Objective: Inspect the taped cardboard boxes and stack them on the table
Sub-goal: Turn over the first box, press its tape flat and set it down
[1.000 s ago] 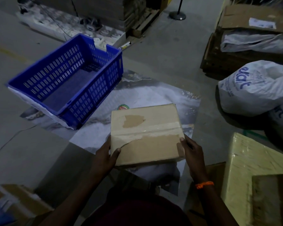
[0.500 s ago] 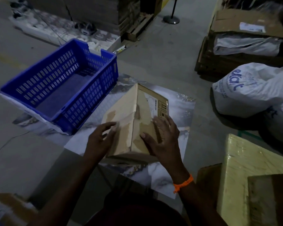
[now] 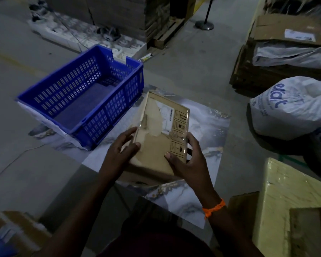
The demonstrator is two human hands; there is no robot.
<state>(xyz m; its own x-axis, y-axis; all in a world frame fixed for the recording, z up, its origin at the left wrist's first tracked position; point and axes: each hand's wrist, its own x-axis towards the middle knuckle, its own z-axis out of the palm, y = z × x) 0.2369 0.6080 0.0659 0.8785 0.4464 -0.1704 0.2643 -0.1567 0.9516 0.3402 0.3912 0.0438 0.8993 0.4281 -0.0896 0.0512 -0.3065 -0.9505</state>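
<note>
One cardboard box (image 3: pixel 156 151) is held mid-frame between two grips. The left grip (image 3: pixel 119 151) and right grip (image 3: pixel 187 164) are curled round its sides. One blue crate (image 3: pixel 107 119) is seen upper left.

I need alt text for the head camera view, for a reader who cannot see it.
A person's left hand and right hand grip a taped cardboard box by its sides, over a marble-patterned table in dim light. A blue crate stands on the table to its left; a white sack lies further right.
</note>
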